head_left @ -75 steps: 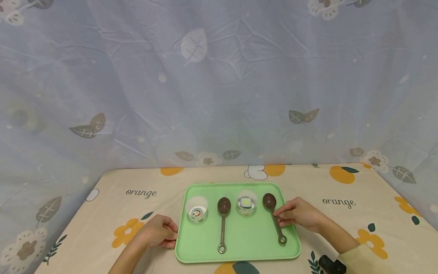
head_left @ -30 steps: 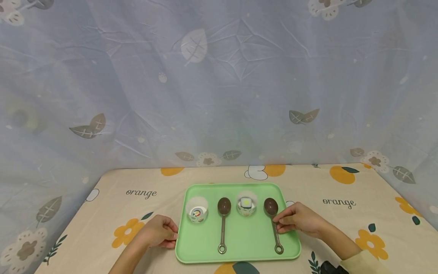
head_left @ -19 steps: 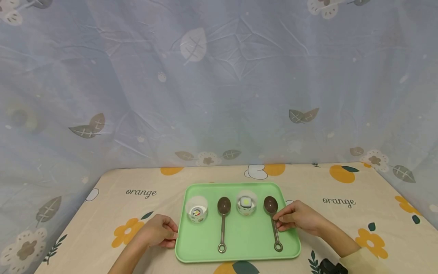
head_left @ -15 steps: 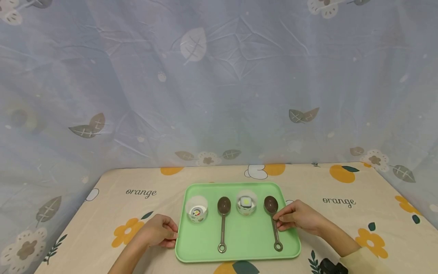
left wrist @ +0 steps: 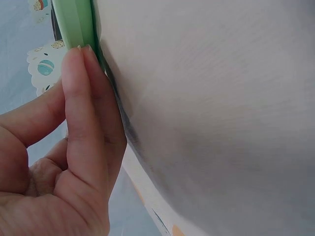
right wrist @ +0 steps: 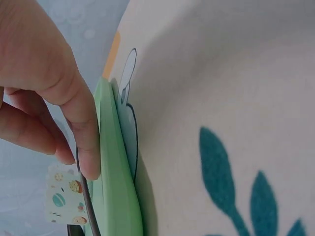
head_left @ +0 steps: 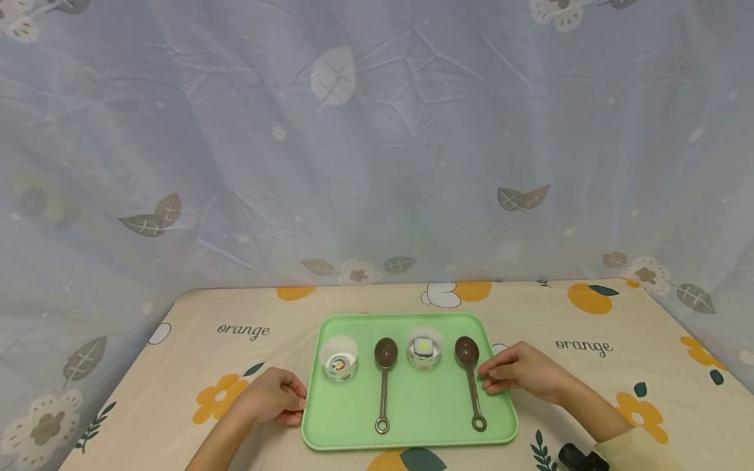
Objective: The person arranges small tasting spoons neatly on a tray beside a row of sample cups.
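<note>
A light green tray lies on the table. My left hand holds its left edge, fingertips against the outer wall in the left wrist view; part of this grip is hidden. On the tray's right side a brown spoon lies with its bowl away from me. My right hand is beside its handle, over the right rim, with thumb and fingers apart and nothing held. A second brown spoon lies in the middle. Two small white patterned cups stand at the back: the left cup and the right cup.
A round toy-like piece shows in the left cup, a square whitish piece with a yellow-green middle in the right cup. A printed cream cloth covers the table. A pale patterned curtain hangs behind.
My right hand slid the right spoon toward me and straightened it, then let go and drew slightly right. My left hand and the tray have stayed put.
</note>
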`<move>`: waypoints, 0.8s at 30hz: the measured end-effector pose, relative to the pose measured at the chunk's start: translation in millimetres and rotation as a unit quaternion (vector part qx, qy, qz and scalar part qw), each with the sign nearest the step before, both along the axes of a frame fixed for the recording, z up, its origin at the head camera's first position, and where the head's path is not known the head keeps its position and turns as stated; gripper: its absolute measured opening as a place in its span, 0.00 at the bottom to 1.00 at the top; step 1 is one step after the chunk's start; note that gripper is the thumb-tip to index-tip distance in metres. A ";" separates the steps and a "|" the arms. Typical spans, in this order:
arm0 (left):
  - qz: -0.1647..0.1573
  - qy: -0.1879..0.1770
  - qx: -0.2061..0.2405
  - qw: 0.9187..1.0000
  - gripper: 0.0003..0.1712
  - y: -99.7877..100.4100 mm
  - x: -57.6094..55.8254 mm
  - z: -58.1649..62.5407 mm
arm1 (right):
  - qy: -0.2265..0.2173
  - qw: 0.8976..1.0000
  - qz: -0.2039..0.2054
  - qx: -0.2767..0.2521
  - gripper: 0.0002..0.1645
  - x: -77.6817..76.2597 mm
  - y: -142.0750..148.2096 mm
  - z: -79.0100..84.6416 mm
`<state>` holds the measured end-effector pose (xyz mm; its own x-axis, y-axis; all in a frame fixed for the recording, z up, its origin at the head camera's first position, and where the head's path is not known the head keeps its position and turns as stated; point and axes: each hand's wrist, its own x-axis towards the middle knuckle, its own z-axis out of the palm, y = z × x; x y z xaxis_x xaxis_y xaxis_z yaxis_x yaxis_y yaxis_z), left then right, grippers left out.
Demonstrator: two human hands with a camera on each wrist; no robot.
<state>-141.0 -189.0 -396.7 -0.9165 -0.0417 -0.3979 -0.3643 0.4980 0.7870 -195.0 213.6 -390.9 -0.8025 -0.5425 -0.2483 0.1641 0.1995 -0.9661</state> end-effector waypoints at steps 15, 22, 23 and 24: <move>-0.006 -0.007 -0.004 1.000 0.04 -1.6 2.1 -1.0 | 0.012 1.000 0.002 -0.016 0.18 -0.2 21.5 4.5; -0.009 0.000 -0.005 1.000 0.04 -1.1 4.8 1.6 | 0.023 1.000 -0.016 0.000 0.18 -0.5 31.6 8.8; -0.010 0.000 -0.006 1.000 0.03 -1.2 4.7 1.6 | 0.027 0.999 -0.023 0.005 0.18 -0.8 33.0 9.2; -0.012 -0.001 -0.006 1.000 0.03 -1.5 4.7 1.4 | 0.032 0.999 -0.029 0.012 0.18 -0.9 34.5 9.9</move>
<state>-136.3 -190.5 -395.3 -0.9166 -0.0253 -0.3989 -0.3538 0.5158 0.7802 -195.9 248.1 -381.1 -0.8468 -0.4896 -0.2078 0.1142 0.2142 -0.9701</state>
